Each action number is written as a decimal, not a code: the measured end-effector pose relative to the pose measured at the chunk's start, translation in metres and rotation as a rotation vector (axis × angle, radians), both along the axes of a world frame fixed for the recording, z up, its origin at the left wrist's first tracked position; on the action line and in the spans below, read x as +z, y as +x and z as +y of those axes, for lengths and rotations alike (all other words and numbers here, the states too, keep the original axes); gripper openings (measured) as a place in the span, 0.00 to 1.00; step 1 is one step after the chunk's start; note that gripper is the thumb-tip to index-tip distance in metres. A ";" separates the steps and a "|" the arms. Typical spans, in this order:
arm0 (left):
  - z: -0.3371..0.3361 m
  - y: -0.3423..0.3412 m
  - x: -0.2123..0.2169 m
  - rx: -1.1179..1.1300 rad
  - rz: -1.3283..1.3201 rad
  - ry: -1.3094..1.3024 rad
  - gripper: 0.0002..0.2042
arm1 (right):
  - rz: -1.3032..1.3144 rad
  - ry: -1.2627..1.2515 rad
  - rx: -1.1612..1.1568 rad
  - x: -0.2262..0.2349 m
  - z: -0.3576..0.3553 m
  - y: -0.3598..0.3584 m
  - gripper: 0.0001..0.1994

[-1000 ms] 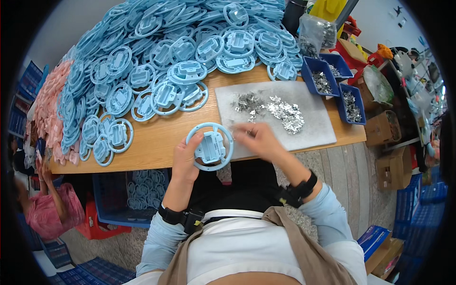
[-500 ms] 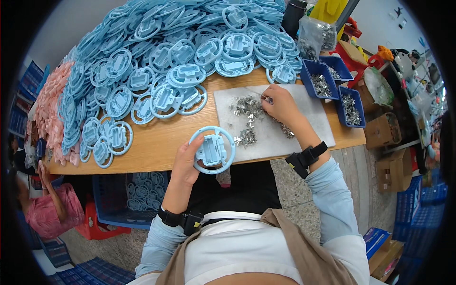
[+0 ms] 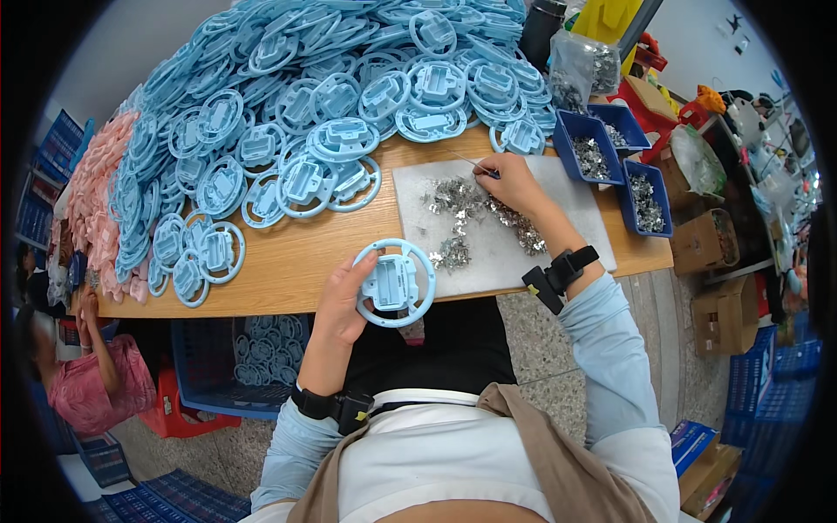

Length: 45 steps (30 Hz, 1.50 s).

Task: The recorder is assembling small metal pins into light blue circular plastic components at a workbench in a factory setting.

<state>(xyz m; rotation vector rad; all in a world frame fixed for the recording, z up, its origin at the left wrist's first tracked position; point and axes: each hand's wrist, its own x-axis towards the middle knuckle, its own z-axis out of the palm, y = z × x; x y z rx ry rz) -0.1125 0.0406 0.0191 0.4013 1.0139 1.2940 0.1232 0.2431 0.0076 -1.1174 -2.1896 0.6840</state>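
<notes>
My left hand (image 3: 345, 301) is closed on the left rim of a light blue plastic toy steering wheel (image 3: 425, 305), its recessed middle facing up. It is held just off the table's near edge. My right hand (image 3: 513, 185) is closed around a thin metal tool with a dark handle (image 3: 493, 174); its slim shaft points to the far left, and I cannot tell its exact kind. Beneath and beside this hand, small silvery metal pieces (image 3: 458, 196) lie in loose heaps on a white mat (image 3: 567, 196).
A large heap of blue wheels (image 3: 340, 96) covers the table's (image 3: 288, 261) far side, with pink parts (image 3: 91, 187) at the left. Blue bins (image 3: 575, 144) of metal pieces stand at the right. Below are a blue crate (image 3: 200, 366), a red stool (image 3: 170, 410) and another person (image 3: 100, 383).
My right hand has shifted slightly up and left, with more of the thin tool showing. The left hand and blue wheel have moved slightly right and nearer.
</notes>
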 end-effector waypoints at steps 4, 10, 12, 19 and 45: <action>0.003 0.009 0.013 0.021 0.057 0.045 0.13 | -0.079 -0.031 -0.004 0.008 0.000 -0.003 0.06; 0.020 0.016 0.021 -0.125 0.200 0.143 0.12 | -0.189 0.094 0.026 0.009 0.004 -0.005 0.06; 0.025 0.020 0.020 -0.137 0.251 0.196 0.11 | -0.143 0.108 0.019 0.013 0.002 -0.006 0.06; 0.035 0.023 0.029 -0.149 0.536 0.339 0.12 | 0.142 0.084 0.108 0.079 -0.087 -0.050 0.05; 0.020 0.025 0.026 -0.042 0.455 0.259 0.15 | 0.253 -0.234 0.181 0.069 -0.125 -0.044 0.05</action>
